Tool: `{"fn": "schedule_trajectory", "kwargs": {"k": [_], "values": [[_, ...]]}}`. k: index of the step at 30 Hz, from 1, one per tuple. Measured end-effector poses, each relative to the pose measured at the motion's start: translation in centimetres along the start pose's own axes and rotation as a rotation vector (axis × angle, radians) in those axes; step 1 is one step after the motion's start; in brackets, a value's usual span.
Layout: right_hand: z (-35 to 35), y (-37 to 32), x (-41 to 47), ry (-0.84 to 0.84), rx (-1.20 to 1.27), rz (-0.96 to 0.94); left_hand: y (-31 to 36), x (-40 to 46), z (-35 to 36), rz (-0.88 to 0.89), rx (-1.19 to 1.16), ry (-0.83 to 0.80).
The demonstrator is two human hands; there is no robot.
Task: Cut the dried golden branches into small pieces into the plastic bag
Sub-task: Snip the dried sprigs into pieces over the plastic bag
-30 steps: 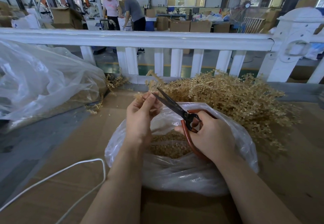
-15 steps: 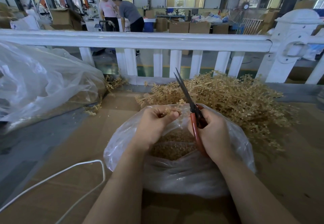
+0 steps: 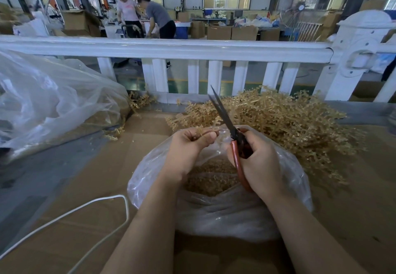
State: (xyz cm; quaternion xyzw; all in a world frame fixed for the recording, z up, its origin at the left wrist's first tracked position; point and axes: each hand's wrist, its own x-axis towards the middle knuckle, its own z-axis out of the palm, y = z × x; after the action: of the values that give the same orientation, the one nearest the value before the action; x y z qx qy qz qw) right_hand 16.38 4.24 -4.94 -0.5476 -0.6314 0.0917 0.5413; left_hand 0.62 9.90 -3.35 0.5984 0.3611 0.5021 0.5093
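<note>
A clear plastic bag [image 3: 225, 213] stands open in front of me, holding cut golden pieces [image 3: 211, 177]. My left hand [image 3: 188, 149] is closed over the bag's mouth around a small bit of golden branch [image 3: 200, 131]. My right hand [image 3: 259, 162] grips red-handled scissors [image 3: 227, 121], whose closed blades point up and away. Behind the bag lies a big pile of dried golden branches [image 3: 278, 119] on the cardboard-covered table [image 3: 85, 188].
A large clear bag [image 3: 47, 102] with golden bits lies at the left. A white cord [image 3: 85, 207] loops over the cardboard. A white railing [image 3: 171, 48] bounds the far side of the table. Two people stand beyond it among cardboard boxes.
The scissors swung from pointing left with open blades to upright and closed. My left hand dropped towards the bag's mouth and curled shut on a branch piece.
</note>
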Motion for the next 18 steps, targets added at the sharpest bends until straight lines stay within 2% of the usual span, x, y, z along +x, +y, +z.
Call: {"fn": "schedule_trajectory", "kwargs": {"k": [4, 8, 12, 18], "values": [[0.09, -0.19, -0.05, -0.048, -0.173, 0.098, 0.12, 0.06, -0.32, -0.020, -0.173, 0.034], [0.31, 0.10, -0.13, -0.046, -0.352, 0.030, -0.06, 0.11, -0.62, -0.008, -0.297, -0.001], [0.37, 0.31, -0.01, -0.052, -0.448, -0.006, -0.31, 0.19, -0.78, 0.027, -0.302, -0.032], [0.30, 0.38, 0.08, -0.058, -0.514, -0.045, -0.50, 0.37, -0.72, -0.004, -0.356, 0.020]]}}
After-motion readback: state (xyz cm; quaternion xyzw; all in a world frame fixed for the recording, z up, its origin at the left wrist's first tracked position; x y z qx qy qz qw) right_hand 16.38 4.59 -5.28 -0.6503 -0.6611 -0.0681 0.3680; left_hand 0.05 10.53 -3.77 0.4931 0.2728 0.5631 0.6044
